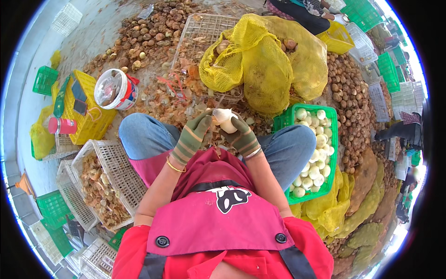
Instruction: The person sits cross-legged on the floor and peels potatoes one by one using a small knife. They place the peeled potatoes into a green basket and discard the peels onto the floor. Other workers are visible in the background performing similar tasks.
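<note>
My left hand [194, 136], in a striped green work glove, is at the left side of a white, partly peeled onion [227, 121], its fingertips by the loose skin. From the right, my right hand [242, 136], gloved alike, grips the same onion between thumb and fingers. Whether either hand holds a knife cannot be seen. Brown onion skins [150, 101] litter the ground below and beyond the hands. Beside my right knee stands a green plastic crate [332, 139] of peeled white onions [314, 164].
Yellow mesh sacks [268, 66] lie ahead over a white crate [205, 24]. Left are a white bucket [127, 94], a yellow crate [89, 129] and a white crate [122, 167] of skins. Unpeeled onions [348, 104] are heaped right. A gloved person [310, 12] sits at top right.
</note>
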{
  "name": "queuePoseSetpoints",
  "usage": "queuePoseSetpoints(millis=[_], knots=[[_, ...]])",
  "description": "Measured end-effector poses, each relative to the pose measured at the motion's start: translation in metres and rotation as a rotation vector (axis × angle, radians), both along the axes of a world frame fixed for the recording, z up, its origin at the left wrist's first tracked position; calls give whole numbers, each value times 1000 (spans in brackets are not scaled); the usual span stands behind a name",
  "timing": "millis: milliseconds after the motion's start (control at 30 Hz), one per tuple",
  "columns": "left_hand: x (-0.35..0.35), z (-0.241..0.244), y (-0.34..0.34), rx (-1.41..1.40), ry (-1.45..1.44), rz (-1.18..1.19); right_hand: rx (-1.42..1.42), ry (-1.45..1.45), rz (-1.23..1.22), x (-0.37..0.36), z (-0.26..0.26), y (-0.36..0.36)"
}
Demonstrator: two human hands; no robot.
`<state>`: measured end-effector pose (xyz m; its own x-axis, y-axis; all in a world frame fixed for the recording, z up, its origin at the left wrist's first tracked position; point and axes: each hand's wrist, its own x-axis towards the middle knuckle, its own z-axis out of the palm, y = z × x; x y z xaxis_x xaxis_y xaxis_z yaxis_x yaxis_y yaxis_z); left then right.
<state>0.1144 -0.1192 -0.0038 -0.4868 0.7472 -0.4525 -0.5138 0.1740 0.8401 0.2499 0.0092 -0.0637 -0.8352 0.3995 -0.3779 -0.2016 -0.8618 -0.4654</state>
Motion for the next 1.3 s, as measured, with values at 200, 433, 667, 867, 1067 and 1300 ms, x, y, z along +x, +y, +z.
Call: queuePoseSetpoints(millis=[200, 433, 667, 867, 1067, 1300], knots=[[-23, -14, -5, 2, -99, 188, -117, 190, 25, 3, 14, -2], [-22, 12, -3, 28, -52, 251, -258, 0, -72, 4, -32, -4], [0, -28, 14, -136, 919, -130, 235, -88, -28, 7, 1, -6], [14, -11, 17, 24, 434, -240, 177, 32, 76, 13, -2, 1], [-34, 17, 8, 144, -50, 170, -203, 319, -36, 19, 7, 3], [-102, -26, -3, -114, 1016, 7, 468, 101, -354, 108, 38, 69]])
